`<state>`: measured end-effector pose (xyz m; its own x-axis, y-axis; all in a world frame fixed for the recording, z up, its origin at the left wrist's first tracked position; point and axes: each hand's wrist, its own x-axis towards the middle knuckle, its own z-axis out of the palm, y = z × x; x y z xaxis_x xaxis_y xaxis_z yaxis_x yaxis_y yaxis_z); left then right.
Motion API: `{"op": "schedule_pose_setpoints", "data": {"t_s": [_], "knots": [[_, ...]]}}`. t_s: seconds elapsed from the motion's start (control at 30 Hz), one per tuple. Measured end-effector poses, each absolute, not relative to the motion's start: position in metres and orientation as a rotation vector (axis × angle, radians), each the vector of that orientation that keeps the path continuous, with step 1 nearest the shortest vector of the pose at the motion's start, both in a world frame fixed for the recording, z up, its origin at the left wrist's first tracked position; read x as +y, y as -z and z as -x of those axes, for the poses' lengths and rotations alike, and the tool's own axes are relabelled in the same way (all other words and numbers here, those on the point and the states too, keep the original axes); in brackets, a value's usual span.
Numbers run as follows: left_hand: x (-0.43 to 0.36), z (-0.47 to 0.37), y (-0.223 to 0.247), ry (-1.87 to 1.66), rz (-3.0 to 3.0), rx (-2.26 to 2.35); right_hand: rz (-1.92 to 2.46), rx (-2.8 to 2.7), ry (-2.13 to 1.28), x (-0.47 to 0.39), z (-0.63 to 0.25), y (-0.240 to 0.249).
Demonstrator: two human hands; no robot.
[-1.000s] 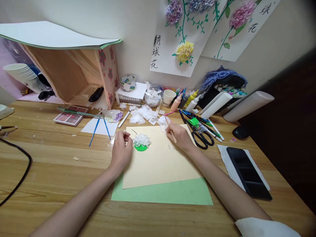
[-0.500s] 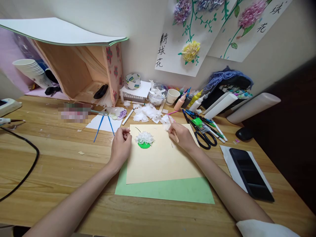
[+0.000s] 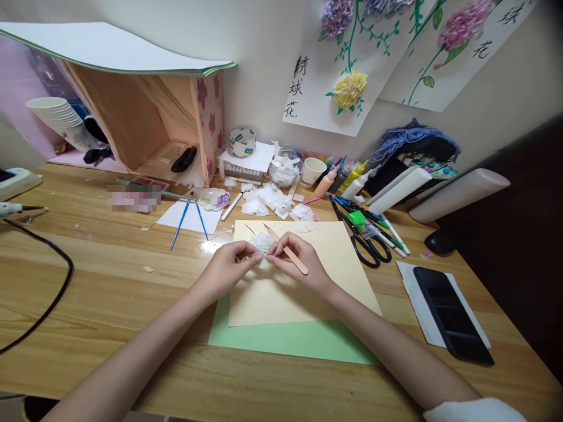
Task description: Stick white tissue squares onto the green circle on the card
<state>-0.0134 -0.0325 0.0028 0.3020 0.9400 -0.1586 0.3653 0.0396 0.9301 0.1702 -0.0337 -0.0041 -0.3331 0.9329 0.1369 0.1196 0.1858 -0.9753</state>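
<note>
My left hand (image 3: pixel 233 265) and my right hand (image 3: pixel 305 265) meet fingertip to fingertip above a cream sheet of paper (image 3: pixel 285 302). A wooden craft stick (image 3: pixel 297 262) lies slanted in my right hand, its far end pointing up and left. Both thumbs and forefingers are pinched together; whatever is between the left fingertips is too small or hidden to make out. Just behind the fingers shows a ruffled white paper flower (image 3: pixel 260 240), partly covered by them. The cream sheet rests on a light green sheet (image 3: pixel 303 343).
Torn white paper pieces (image 3: pixel 268 199) are heaped behind the sheet. Black-handled scissors (image 3: pixel 372 255) and several pens lie to the right, a black phone-like slab (image 3: pixel 453 313) farther right. Blue paintbrushes (image 3: pixel 179 225) lie on the left. Glue bottles (image 3: pixel 325 183) and a paper cup (image 3: pixel 313 170) stand behind.
My right hand has moved left with the craft stick, from the paper pieces to the flower. My left hand has moved right to meet it. The view has shifted slightly.
</note>
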Motion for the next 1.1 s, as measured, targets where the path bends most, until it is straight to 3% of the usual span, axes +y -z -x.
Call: {"op": "schedule_pose_setpoints", "data": {"t_s": [0.4, 1.1], "knots": [[-0.034, 0.025, 0.000, -0.408, -1.779, 1.508, 1.034, -1.591, -1.142, -0.043, -0.183, 0.030], [-0.025, 0.020, 0.016, -0.699, -1.650, 1.604, 1.022, -1.531, -1.216, -0.040, -0.176, 0.031]]}}
